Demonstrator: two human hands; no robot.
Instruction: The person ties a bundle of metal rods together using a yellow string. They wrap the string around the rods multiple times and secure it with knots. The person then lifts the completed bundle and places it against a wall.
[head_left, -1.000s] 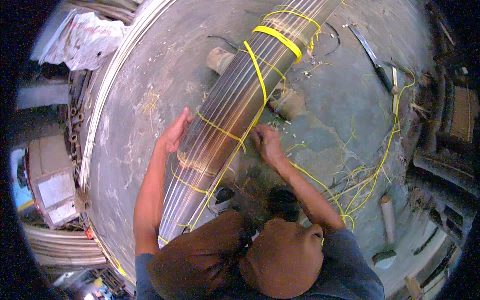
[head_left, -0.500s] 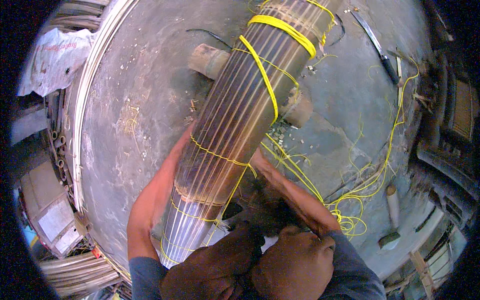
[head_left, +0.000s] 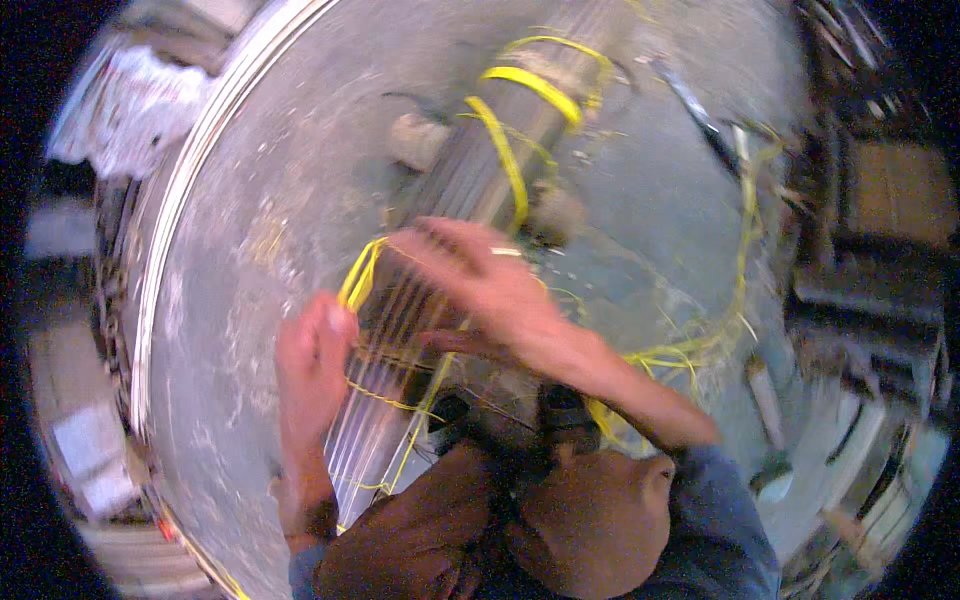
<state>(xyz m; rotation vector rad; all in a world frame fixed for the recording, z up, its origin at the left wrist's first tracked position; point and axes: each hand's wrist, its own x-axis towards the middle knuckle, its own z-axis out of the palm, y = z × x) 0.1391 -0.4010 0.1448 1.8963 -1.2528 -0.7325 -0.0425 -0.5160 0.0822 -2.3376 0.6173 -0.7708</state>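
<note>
Just 2 hands point(head_left: 400, 310), 1 rod bundle point(head_left: 455, 215)

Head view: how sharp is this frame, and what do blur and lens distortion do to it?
Head view: motion blur smears the right hand and the bundle of metal rods; the left hand is softer too. Fisheye bending curves the floor's bright rail, and the corners go black. Light is even, without harsh glare.

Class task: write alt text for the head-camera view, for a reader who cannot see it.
Blurred view down: a person's left hand and right hand rest on a bundle of metal rods tied with yellow cord, lying on a grey concrete floor.
</note>
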